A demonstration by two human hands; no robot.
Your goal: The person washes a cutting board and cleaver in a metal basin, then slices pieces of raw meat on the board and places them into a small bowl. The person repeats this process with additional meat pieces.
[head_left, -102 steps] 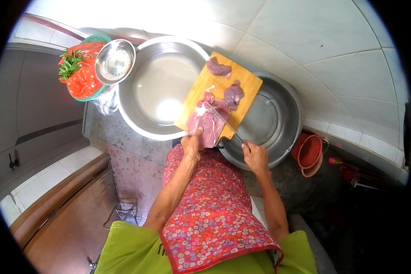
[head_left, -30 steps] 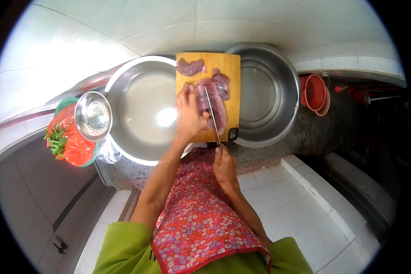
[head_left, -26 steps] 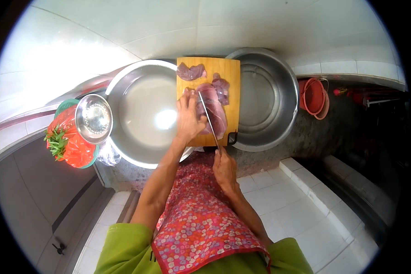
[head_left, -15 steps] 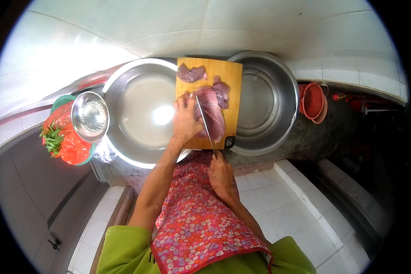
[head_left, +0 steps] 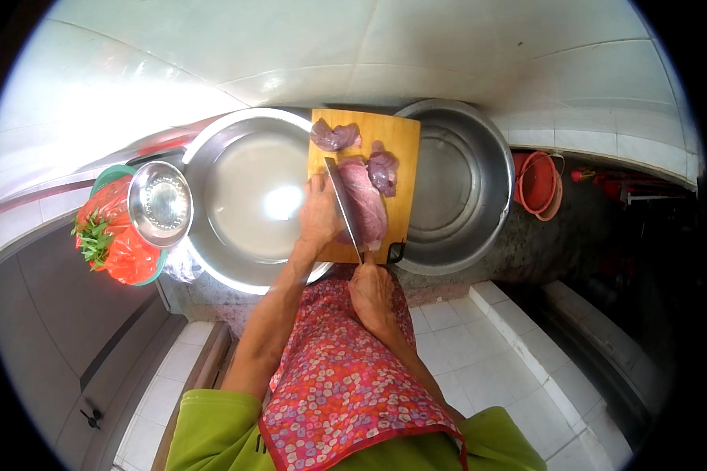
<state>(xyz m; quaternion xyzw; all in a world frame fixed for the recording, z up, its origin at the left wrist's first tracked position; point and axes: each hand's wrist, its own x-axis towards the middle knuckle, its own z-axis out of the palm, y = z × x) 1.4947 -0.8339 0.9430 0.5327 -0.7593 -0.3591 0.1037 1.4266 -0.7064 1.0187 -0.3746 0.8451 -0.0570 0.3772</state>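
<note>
Leftmost, leafy greens [head_left: 93,239] are poking out of a red plastic bag [head_left: 126,255] that is filling a green basket [head_left: 110,173]. Beside it, a small metal bowl [head_left: 163,230] is tilting near the rim of a large metal basin [head_left: 203,177], whose liquid is catching a bright glare. Next, the left hand [head_left: 320,212] is reaching over the left edge of a wooden board [head_left: 406,153], its fingers bending beside a knife [head_left: 344,206]; with the blade partly hiding them, I cannot tell whether they are gripping anything. Near the board's far edge, a dark meat piece [head_left: 335,136] is lying. The knife is slanting along the left side of a large pink meat slab [head_left: 367,206] on the board. At the near edge, the right hand [head_left: 373,294] is clenching its fingers around the handle. Another dark piece [head_left: 382,170] is touching the slab's right side. Farther right, a second metal basin [head_left: 492,188] is standing partly under the board, and a red bucket [head_left: 536,184] is standing just beyond.
</note>
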